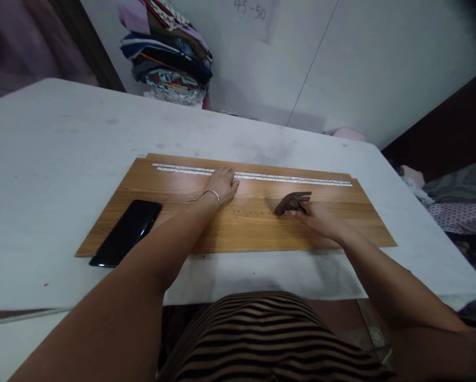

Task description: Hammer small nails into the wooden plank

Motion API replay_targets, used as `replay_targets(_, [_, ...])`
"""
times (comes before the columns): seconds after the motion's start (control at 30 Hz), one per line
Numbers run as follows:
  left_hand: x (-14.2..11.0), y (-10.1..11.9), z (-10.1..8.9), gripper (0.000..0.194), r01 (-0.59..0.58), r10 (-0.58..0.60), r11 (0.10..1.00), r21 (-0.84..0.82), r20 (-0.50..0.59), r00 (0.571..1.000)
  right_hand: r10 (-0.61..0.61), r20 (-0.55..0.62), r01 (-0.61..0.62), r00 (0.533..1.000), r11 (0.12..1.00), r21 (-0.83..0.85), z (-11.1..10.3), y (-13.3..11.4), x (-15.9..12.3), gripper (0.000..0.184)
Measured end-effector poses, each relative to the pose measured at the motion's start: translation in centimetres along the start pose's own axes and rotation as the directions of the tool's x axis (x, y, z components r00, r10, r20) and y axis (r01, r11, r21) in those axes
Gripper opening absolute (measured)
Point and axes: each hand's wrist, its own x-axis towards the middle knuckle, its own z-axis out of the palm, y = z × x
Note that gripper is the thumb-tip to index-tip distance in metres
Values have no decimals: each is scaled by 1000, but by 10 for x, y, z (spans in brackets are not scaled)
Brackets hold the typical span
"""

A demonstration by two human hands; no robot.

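Note:
A long wooden board (238, 223) lies flat on a white table (54, 159). Along its far edge runs a thin silvery metal strip (293, 179). My left hand (222, 184), a bracelet on its wrist, rests palm-down with fingers flat on the board and its fingertips on the strip. My right hand (319, 217) is closed around the handle of a dark claw hammer (292, 201), whose head lies on the board. A row of small dark dots, nails or holes, shows on the wood between my hands. A loose nail lies by my left wrist.
A black phone (126, 232) lies at the board's near left corner, partly on the table. A stack of folded fabrics (168, 50) stands against the wall at the back. Cloth and bedding lie off the table's right side.

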Motion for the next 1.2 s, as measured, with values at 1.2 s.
replay_targets(1.2, [-1,2,0,32,3,-3,1000,31,-31,1000,23,10,-23,1000,999,-26,-7,-9,-1,20])
